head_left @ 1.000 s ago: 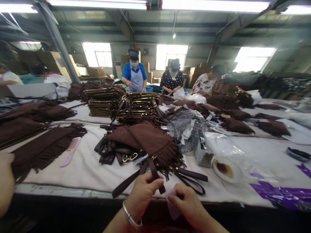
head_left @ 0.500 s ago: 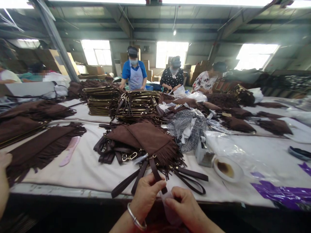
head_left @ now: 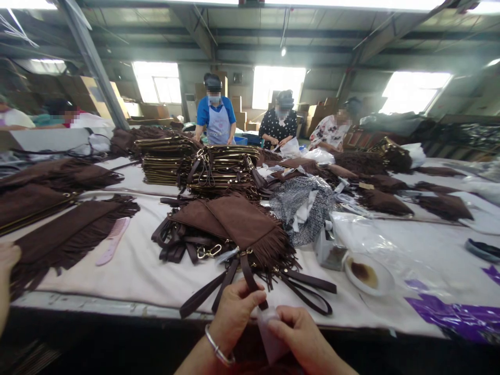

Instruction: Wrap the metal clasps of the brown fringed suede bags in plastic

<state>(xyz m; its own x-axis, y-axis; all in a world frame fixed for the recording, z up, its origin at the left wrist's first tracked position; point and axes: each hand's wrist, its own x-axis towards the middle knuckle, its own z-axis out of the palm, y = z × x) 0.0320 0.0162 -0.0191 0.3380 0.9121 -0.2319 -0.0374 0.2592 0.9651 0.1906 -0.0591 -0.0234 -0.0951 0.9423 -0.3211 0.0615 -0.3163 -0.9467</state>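
A brown fringed bag (head_left: 242, 221) lies on the pale cloth in front of me, with several brown straps hanging toward the table edge. Near that edge, my left hand (head_left: 239, 307) pinches a brown strap (head_left: 248, 273) between thumb and fingers; a silver bangle is on its wrist. My right hand (head_left: 299, 329), just to the right, grips a small translucent white sleeve (head_left: 270, 338). The sleeve's upper end meets the strap's lower end at my left fingertips. Other looped straps (head_left: 308, 289) lie to the right of the hands.
Stacks of brown bags (head_left: 221, 164) stand behind. A pink comb (head_left: 113, 242) and another person's hand (head_left: 8, 258) are at left. At right are a metal box (head_left: 330, 250), a stained bowl (head_left: 385, 281) and purple plastic (head_left: 457, 315). People stand across the table.
The translucent sleeve has changed shape and now hangs flatter below my right fingers. My hands stay nearly in place, and the view has shifted slightly.
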